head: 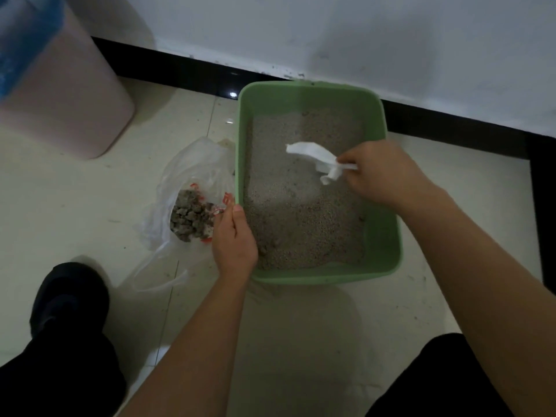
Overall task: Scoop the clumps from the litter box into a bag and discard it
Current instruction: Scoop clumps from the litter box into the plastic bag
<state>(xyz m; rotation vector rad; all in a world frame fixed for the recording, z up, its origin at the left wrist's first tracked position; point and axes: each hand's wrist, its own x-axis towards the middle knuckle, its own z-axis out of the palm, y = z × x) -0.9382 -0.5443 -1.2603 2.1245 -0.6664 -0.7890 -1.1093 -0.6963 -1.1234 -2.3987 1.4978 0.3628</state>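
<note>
Tile floor, pale, w/ grit specks; black skirting runs along its far edge under a white wall. Pink bin stands at the floor's far-left corner, blue plastic over its top. Green box sits mid-floor, far end by the skirting, holding grey litter spread fairly level.

L hand grips the box's left rim toward the near-left corner: thumb lies on the rim, other fingers hidden outside the wall. R hand is over the litter's right side, fingers curled tight round the handle of a white scoop. Scoop head points far-left over the litter; can't tell if it touches.

Clear bag w/ red print lies on the floor just beside the box's left wall, mouth open. Black shoe stands at the floor's near-left. Grey clumps are piled inside the bag, right by the L hand.
</note>
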